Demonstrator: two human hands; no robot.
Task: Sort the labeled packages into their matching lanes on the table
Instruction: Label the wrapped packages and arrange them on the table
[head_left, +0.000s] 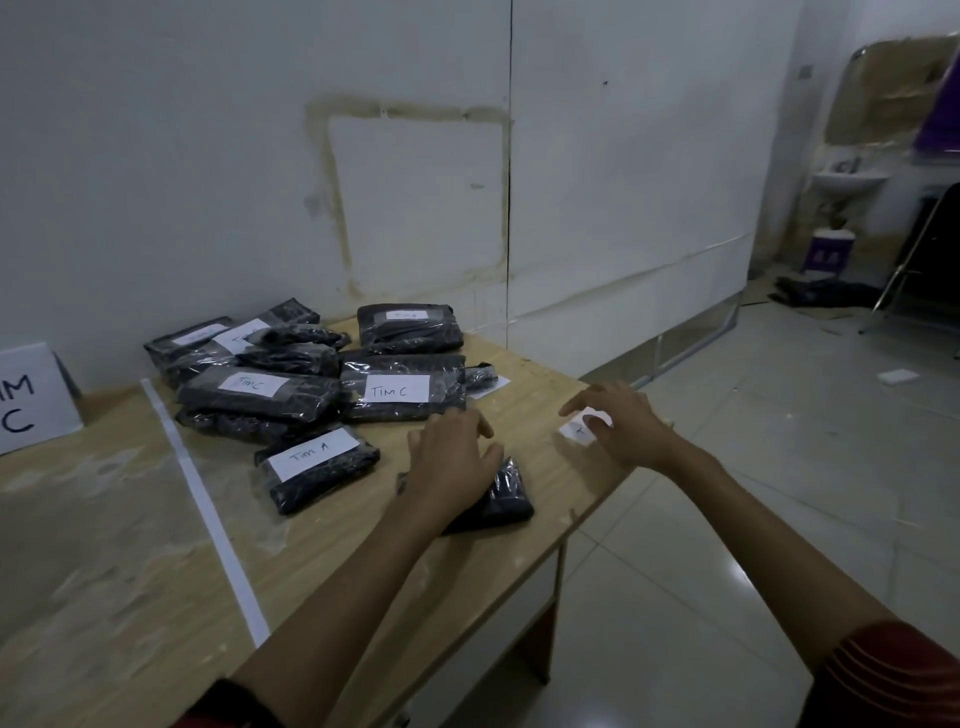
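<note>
White sign card lettered "IM C" stands at the far left of the wooden table. A white tape strip runs front to back to its right, and I see a wide stretch of wood between the two. Right of the strip, a pile of black wrapped packages crowds the back of the table, near the wall. I read "Tim C" on two of them. The Tim A package lies nearest me. My left hand rests with fingers spread on a lone black package close to the table's right edge. My right hand hovers with fingers spread and bent over a loose white label at that edge; I cannot tell whether they touch it. Tiled floor lies beyond.
</note>
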